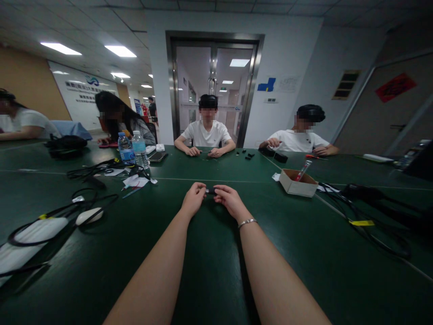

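My left hand (193, 197) and my right hand (227, 198) meet over the green table (209, 262), both pinching a small black part (211, 191) between their fingertips. The part is mostly hidden by my fingers, so I cannot make out its shape. A silver bracelet (246, 222) sits on my right wrist. Both forearms stretch out from the bottom edge toward the table's middle.
A small cardboard box (297, 182) with a red-handled tool stands to the right. Black cables (372, 216) lie far right and left (67, 207). Two water bottles (133, 149) and a phone (157, 156) sit at back left. Several people sit around the table's far side.
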Available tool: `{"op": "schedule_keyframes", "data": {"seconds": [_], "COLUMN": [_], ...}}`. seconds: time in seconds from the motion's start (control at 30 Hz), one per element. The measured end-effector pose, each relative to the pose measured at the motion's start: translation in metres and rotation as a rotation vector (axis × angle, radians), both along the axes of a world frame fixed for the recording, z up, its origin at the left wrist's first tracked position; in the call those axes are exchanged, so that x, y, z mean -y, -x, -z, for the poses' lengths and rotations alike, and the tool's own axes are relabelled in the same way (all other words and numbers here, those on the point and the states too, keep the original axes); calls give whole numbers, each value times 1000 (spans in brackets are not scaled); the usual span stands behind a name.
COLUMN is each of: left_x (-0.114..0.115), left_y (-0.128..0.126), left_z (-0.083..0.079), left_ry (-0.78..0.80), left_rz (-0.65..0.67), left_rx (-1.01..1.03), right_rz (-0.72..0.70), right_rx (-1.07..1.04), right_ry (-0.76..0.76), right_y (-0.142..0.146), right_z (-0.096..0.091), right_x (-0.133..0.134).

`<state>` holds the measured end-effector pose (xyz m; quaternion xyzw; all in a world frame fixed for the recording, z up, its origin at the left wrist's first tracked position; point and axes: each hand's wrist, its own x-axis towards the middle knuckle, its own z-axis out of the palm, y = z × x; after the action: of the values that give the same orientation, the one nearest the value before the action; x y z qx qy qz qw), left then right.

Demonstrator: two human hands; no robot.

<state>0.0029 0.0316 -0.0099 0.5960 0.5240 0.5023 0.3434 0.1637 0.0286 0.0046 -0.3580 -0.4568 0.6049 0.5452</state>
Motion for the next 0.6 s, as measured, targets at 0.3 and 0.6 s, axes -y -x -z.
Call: {"op": "schedule_keyframes", "data": {"seconds": [0.3,0.6], "left_x": [1,3], "left_y": [0,0], "left_z": [-1,-3], "left_ry": [31,68], "left_rz": [-4,-25], "left_rx": [0,-70], "right_rz": [0,-13], "right_rx": [14,6], "right_ry": [7,0], "right_y": [0,-1], "right_z": [0,1], "right_x": [1,-1]}}
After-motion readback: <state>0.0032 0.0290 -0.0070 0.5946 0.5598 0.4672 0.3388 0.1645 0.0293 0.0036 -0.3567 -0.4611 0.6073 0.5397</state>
